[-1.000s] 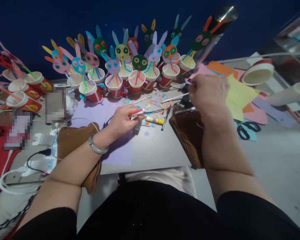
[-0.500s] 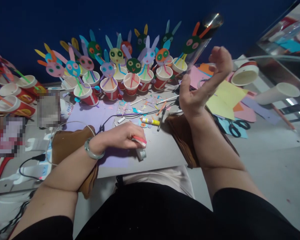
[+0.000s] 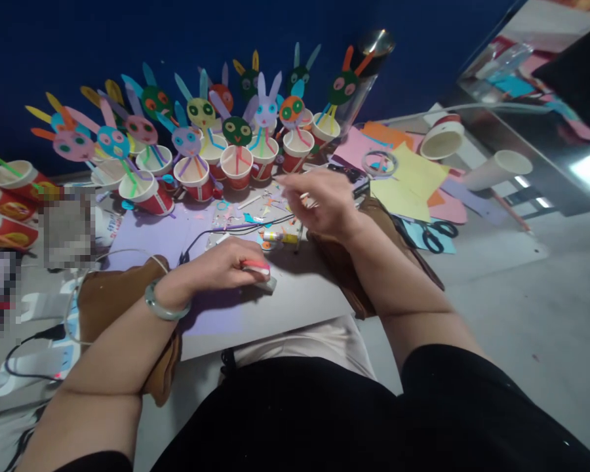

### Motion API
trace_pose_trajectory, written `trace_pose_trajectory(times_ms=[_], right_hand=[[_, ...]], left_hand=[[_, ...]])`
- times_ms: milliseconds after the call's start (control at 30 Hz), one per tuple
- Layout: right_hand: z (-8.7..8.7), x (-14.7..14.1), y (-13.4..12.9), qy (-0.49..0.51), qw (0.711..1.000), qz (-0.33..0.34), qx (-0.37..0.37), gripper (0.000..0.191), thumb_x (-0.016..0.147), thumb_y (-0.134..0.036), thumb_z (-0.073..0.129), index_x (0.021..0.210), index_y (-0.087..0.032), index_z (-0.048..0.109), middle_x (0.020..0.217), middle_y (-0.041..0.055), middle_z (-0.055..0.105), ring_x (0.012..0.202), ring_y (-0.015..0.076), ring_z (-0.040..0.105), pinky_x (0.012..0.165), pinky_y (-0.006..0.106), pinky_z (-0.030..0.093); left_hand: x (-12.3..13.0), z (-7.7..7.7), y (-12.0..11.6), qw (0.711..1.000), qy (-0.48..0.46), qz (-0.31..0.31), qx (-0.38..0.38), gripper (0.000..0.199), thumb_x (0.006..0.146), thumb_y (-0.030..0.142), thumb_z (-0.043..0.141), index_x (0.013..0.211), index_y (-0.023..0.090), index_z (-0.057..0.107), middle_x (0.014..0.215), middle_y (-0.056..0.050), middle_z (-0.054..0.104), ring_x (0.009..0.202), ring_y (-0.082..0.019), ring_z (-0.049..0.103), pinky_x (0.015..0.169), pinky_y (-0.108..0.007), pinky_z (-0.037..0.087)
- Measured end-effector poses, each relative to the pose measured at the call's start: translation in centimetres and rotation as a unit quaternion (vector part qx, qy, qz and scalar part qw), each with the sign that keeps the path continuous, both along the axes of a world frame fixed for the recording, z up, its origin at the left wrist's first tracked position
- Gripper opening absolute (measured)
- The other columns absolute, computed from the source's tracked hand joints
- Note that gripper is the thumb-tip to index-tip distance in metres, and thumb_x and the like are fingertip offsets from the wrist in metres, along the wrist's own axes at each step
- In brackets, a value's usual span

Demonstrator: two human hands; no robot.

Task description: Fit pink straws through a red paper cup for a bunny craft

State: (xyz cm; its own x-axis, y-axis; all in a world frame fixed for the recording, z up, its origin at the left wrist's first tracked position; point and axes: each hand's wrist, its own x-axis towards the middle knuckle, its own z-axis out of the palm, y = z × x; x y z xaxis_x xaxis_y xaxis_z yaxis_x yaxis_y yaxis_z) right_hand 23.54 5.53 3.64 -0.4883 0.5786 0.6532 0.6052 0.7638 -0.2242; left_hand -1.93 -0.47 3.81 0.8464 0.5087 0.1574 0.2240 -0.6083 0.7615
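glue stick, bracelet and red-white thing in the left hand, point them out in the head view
glue stick point(image 3: 289, 238), head view, yellow end
bracelet point(image 3: 158, 310), head view, lower band
red-white thing point(image 3: 255, 265), head view, red part

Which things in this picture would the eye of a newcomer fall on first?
Probably the paper rabbit faces in cups along the blue wall. Next, perhaps, the yellow paper at the right, and the red-and-white object in the left hand.

From my remote seat, I'm seeing paper figures point(image 3: 237, 131) standing in cups point(image 3: 150, 198) before the wall point(image 3: 177, 33). Scraps point(image 3: 258, 217) are lying in front, the glue stick point(image 3: 281, 238) resting nearer the body. Scissors point(image 3: 431, 238) are lying rightward; behind them, a ring point(image 3: 394, 164) is resting on paper sheets point(image 3: 420, 177).
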Motion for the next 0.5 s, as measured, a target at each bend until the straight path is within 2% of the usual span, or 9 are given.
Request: trace_pose_trajectory(times_ms=[67, 133, 167, 200, 233, 300, 400, 467, 500], right_hand=[[2.2, 0.4, -1.1, 0.124, 0.991, -0.058, 0.012, 0.031, 0.109, -0.046, 0.04, 0.122, -0.028, 0.061, 0.086, 0.0037, 0.071, 0.076, 0.0164, 0.072, 0.068, 0.034, 0.059], [4.8, 1.6, -1.9, 0.258, 0.958, -0.078, 0.099, 0.038, 0.105, -0.061, 0.043, 0.115, -0.027, 0.058, 0.077, 0.0002, 0.065, 0.06, 0.0138, 0.066, 0.053, 0.031, 0.053], [6.1, 2.5, -2.1, 0.279, 0.948, -0.112, 0.106, 0.037, 0.102, -0.062, 0.049, 0.107, -0.026, 0.058, 0.084, 0.0013, 0.066, 0.059, 0.0133, 0.065, 0.052, 0.031, 0.052], [7.3, 3.5, -2.3, 0.277, 0.944, -0.157, 0.083, 0.032, 0.1, -0.057, 0.055, 0.101, -0.026, 0.058, 0.089, 0.0031, 0.067, 0.062, 0.0142, 0.066, 0.054, 0.032, 0.052], [8.3, 4.7, -2.5, 0.228, 0.955, -0.192, -0.001, 0.025, 0.1, -0.049, 0.056, 0.103, -0.025, 0.061, 0.09, 0.0046, 0.069, 0.07, 0.0162, 0.069, 0.061, 0.033, 0.056], [9.2, 7.5, -3.0, 0.129, 0.941, -0.296, -0.104, 0.019, 0.095, -0.035, 0.06, 0.105, -0.02, 0.067, 0.088, 0.0078, 0.072, 0.076, 0.0188, 0.07, 0.071, 0.035, 0.056], [7.7, 13.2, -3.8, -0.139, 0.849, -0.458, -0.224, 0.023, 0.089, -0.031, 0.065, 0.103, -0.016, 0.075, 0.094, 0.0162, 0.076, 0.091, 0.0268, 0.068, 0.084, 0.044, 0.049], [5.0, 17.8, -4.3, -0.257, 0.773, -0.504, -0.288, 0.021, 0.083, -0.029, 0.069, 0.094, -0.014, 0.078, 0.095, 0.0216, 0.076, 0.088, 0.0288, 0.064, 0.079, 0.046, 0.044], [3.4, 20.1, -4.6, -0.284, 0.756, -0.507, -0.302, 0.017, 0.077, -0.028, 0.073, 0.084, -0.014, 0.079, 0.088, 0.0222, 0.075, 0.081, 0.0277, 0.061, 0.074, 0.046, 0.041]], left_hand=[[-0.1, -0.1, 0.2, 1.0, -0.007, 0.005, -0.001, 0.018, 0.095, 0.023, 0.063, 0.081, 0.017, 0.073, 0.081, -0.005, 0.075, 0.074, -0.012, 0.068, 0.071, -0.023, 0.05], [-0.1, -0.3, 0.3, 1.0, -0.022, 0.011, 0.007, 0.018, 0.094, 0.024, 0.064, 0.08, 0.017, 0.072, 0.082, -0.005, 0.075, 0.075, -0.014, 0.068, 0.072, -0.024, 0.051], [-0.1, -0.4, 0.3, 0.999, -0.031, 0.016, 0.013, 0.019, 0.095, 0.026, 0.065, 0.079, 0.017, 0.071, 0.082, -0.006, 0.074, 0.076, -0.014, 0.068, 0.073, -0.025, 0.051], [-0.2, -0.5, 0.3, 0.999, -0.038, 0.024, 0.018, 0.021, 0.095, 0.028, 0.065, 0.078, 0.017, 0.07, 0.083, -0.006, 0.074, 0.076, -0.015, 0.068, 0.073, -0.026, 0.051], [-0.2, -0.6, 0.4, 0.998, -0.043, 0.032, 0.022, 0.024, 0.095, 0.031, 0.066, 0.076, 0.017, 0.07, 0.083, -0.006, 0.074, 0.077, -0.015, 0.068, 0.073, -0.027, 0.052], [-0.1, -0.8, 0.4, 0.997, -0.049, 0.049, 0.028, 0.027, 0.095, 0.034, 0.066, 0.074, 0.018, 0.069, 0.084, -0.006, 0.073, 0.078, -0.016, 0.068, 0.074, -0.027, 0.052], [-0.1, -1.1, 0.5, 0.996, -0.044, 0.066, 0.04, 0.029, 0.095, 0.036, 0.066, 0.072, 0.018, 0.067, 0.079, -0.005, 0.072, 0.075, -0.015, 0.067, 0.073, -0.027, 0.051], [0.0, -1.3, 0.6, 0.995, -0.036, 0.076, 0.046, 0.031, 0.095, 0.038, 0.066, 0.071, 0.018, 0.066, 0.076, -0.004, 0.07, 0.073, -0.015, 0.066, 0.072, -0.027, 0.05], [0.0, -1.4, 0.7, 0.995, -0.032, 0.082, 0.046, 0.032, 0.095, 0.039, 0.066, 0.071, 0.018, 0.066, 0.075, -0.004, 0.07, 0.073, -0.015, 0.066, 0.072, -0.027, 0.05]])
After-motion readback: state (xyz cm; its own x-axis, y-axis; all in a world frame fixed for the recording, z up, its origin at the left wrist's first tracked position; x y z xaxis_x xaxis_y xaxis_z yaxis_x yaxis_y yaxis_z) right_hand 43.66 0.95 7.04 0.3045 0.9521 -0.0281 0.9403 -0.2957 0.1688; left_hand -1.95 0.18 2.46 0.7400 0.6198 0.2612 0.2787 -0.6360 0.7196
